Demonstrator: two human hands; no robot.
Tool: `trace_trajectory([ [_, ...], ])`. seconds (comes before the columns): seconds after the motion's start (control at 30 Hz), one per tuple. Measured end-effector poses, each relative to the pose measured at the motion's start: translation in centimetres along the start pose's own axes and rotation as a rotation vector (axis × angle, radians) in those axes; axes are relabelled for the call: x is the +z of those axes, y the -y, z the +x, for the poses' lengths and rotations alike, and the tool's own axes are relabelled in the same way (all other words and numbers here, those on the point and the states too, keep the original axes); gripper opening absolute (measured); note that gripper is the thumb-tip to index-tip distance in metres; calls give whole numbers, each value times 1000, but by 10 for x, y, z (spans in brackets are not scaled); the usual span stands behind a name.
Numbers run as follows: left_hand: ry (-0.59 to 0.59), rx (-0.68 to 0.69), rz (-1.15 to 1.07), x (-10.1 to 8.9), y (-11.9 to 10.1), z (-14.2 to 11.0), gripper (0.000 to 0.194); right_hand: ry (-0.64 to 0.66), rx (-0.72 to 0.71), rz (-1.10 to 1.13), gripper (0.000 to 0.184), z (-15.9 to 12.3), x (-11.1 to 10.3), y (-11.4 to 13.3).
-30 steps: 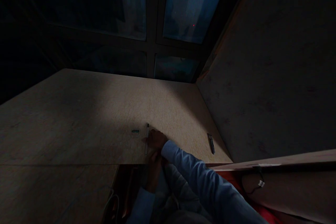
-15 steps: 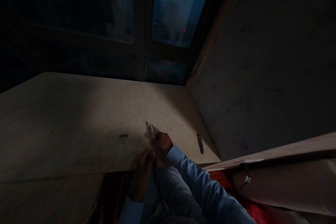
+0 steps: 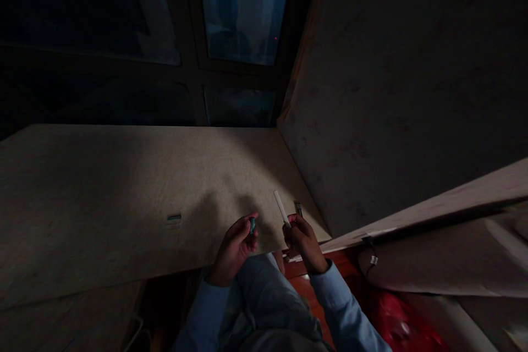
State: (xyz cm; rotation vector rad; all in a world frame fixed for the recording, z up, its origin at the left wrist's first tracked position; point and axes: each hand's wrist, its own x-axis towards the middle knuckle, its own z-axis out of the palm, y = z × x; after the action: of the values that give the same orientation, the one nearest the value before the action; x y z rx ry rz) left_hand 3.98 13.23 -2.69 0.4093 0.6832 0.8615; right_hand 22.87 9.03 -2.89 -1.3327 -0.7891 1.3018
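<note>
Between the thumb and fingers of my left hand (image 3: 234, 248) is a small green piece (image 3: 252, 225), too dim to name for certain. My right hand (image 3: 303, 239) is closed around the lower end of a slim white stick (image 3: 281, 207), which points up and away from me, tilted left. The two hands are apart, just above the front edge of the table. Behind the right fingers a narrow dark object (image 3: 297, 208) lies on the tabletop, partly hidden. To the left lies a small flat pack (image 3: 174, 219) with a green strip.
The pale tabletop (image 3: 124, 176) runs back to a dark window (image 3: 247, 16). A patterned wall (image 3: 391, 93) bounds it on the right. Below right are a red plastic bag (image 3: 402, 324) and a hanging cord with a white tag (image 3: 373, 259). The light is low.
My hands were close together around the white stick; now they are apart. The right has moved right with the stick, and the green piece now shows in my left fingers. The view has shifted.
</note>
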Motion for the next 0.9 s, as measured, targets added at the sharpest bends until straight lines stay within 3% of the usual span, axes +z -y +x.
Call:
trace_trajectory([
  [0.1,-8,-65,-123,9,1,1,78,23,43,31,51,-20,0,3],
  [0.23,46,-95,-130,15,7,3,69,93,50,12,59,-35,2,10],
  [0.4,74,-102,-86,19,11,7,68,190,17,-79,59,-37,-5,12],
  [0.6,35,-119,-54,26,11,9,68,141,26,-89,61,-33,-12,9],
  [0.73,64,-119,19,28,17,12,60,93,-35,-118,61,-30,-12,10],
  [0.9,59,-118,123,33,22,14,65,100,-204,-210,53,-24,-8,3],
])
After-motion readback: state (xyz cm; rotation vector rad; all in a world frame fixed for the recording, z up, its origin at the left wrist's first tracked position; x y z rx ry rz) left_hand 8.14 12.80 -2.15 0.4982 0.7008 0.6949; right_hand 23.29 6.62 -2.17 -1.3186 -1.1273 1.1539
